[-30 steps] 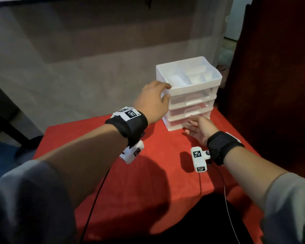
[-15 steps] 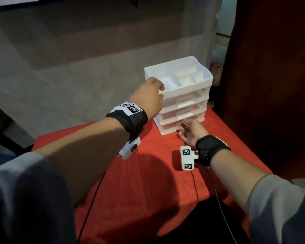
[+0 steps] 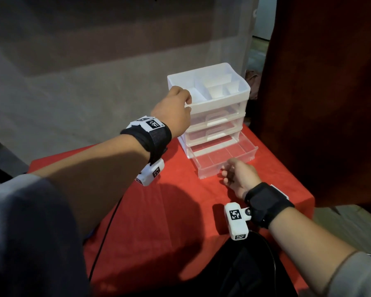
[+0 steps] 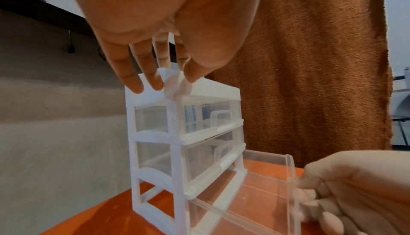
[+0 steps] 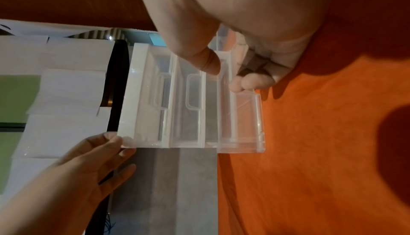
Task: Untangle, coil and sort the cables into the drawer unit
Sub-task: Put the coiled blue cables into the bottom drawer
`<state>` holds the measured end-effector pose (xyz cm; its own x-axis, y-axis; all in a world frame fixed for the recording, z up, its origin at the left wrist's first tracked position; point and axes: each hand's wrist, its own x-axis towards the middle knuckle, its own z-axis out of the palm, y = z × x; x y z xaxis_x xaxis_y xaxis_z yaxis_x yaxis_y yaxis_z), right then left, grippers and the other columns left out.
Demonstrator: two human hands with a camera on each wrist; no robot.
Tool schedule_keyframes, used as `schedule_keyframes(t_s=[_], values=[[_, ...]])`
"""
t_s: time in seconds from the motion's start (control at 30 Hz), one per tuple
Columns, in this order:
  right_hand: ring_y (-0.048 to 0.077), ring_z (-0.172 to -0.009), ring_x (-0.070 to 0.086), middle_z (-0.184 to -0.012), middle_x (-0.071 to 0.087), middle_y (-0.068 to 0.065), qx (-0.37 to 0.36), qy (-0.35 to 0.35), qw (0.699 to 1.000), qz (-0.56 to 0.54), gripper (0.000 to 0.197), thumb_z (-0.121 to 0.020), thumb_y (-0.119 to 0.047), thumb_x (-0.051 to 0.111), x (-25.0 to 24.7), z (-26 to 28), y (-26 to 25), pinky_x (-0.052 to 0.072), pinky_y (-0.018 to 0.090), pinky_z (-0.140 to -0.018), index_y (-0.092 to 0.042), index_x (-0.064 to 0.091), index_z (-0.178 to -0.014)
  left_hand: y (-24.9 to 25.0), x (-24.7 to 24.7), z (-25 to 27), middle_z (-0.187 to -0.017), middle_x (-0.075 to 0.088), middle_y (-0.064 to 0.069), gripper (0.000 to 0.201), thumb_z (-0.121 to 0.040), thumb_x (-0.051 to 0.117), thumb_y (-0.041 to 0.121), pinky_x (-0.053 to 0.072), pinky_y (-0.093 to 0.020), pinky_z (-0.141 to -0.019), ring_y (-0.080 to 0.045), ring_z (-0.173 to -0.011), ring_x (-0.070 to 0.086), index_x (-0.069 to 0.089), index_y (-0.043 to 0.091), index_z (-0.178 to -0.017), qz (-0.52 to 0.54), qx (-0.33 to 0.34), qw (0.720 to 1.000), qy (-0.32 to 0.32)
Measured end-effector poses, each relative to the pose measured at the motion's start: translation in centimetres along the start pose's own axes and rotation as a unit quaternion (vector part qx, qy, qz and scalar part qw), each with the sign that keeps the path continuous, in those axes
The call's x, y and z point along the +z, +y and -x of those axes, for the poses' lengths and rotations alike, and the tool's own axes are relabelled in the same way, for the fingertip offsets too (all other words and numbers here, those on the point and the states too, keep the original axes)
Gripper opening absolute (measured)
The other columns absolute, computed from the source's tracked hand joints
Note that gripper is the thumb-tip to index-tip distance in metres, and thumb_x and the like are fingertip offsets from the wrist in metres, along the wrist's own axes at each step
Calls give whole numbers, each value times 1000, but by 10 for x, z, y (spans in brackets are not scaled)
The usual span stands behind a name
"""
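A white drawer unit [image 3: 221, 103] with three clear drawers stands at the back of the red table. Its open top tray has dividers and looks empty. My left hand [image 3: 171, 108] rests on the unit's top left corner, fingers [image 4: 135, 81] straight on the rim and thumb on the front corner post. My right hand [image 3: 238, 176] grips the front wall of the bottom drawer [image 3: 229, 155], which is pulled out and looks empty. In the right wrist view the thumb lies inside the bottom drawer [image 5: 244, 121] and the fingers [image 5: 250, 82] curl under its front. No loose cables show in any view.
The red tablecloth [image 3: 180, 211] covers a small table. A dark brown curtain [image 3: 319, 103] hangs close on the right. A grey wall stands behind. A thin black lead [image 3: 103, 239] runs under my left forearm. Something black [image 3: 244, 271] lies at the table's front edge.
The bottom drawer was closed and has slid out toward me with my right hand on its front. My left hand has stayed on the unit's top corner.
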<state>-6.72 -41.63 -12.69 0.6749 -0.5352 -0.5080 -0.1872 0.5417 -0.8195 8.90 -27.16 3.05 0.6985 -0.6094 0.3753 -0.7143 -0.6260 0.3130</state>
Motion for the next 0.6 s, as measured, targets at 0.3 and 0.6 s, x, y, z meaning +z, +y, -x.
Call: schedule_keyframes(t_s=[0.3,0.6], values=[[23,-67,61,-65,59,4,-19,32,999,-5,14,-100,-15,54,-12,30,8,47,29,-53,-4,62,-103,-1,-7,18,-166,20,1,37,-98,56,25,49,-37,-100,-29,-129,56,51,24,-134,17,2,999,-43],[12,-47,42,-65,55,1,-150,-80,976,135,10,-100,-13,56,55,87,34,31,22,-40,-12,59,-91,-34,-32,137,-106,62,3,21,-97,60,18,50,-27,-82,-8,-86,63,65,19,-117,180,17,983,25]])
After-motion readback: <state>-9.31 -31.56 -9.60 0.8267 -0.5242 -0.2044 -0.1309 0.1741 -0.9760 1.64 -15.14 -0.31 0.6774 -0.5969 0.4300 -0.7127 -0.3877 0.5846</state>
